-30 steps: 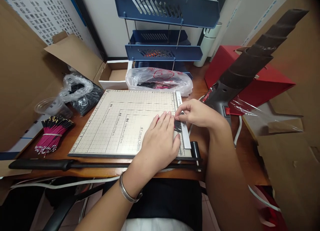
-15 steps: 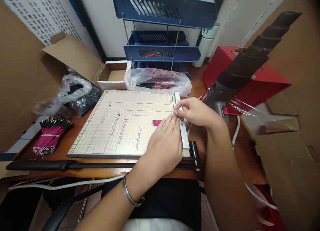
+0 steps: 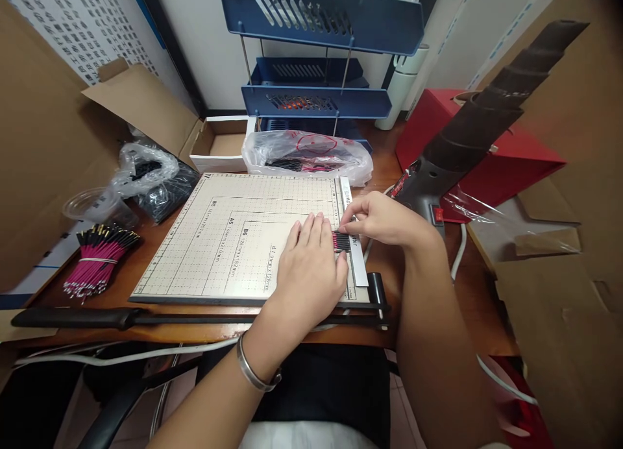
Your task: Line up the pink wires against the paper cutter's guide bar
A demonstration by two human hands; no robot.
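My left hand (image 3: 311,261) lies flat, palm down, over a row of pink wires on the cream paper cutter board (image 3: 195,241). The black ends of the wires (image 3: 342,242) show between my hands, beside the white metal strip (image 3: 360,267). My right hand (image 3: 372,220) is closed in a pinch at the upper end of that row; what its fingertips hold, if anything, is too small to make out. The cutter's black-handled arm (image 3: 78,317) lies lowered along the front edge of the board.
A banded bundle of pink wires (image 3: 97,262) lies at the left. Behind the board are a plastic bag (image 3: 311,157), an open white box (image 3: 221,157) and blue shelves (image 3: 316,103). A dark nozzled tool (image 3: 452,144) and red box (image 3: 525,150) stand right.
My left hand has shifted left and uncovered the black wire ends, while the pink section formerly visible at its left is now covered. My right hand has barely moved.
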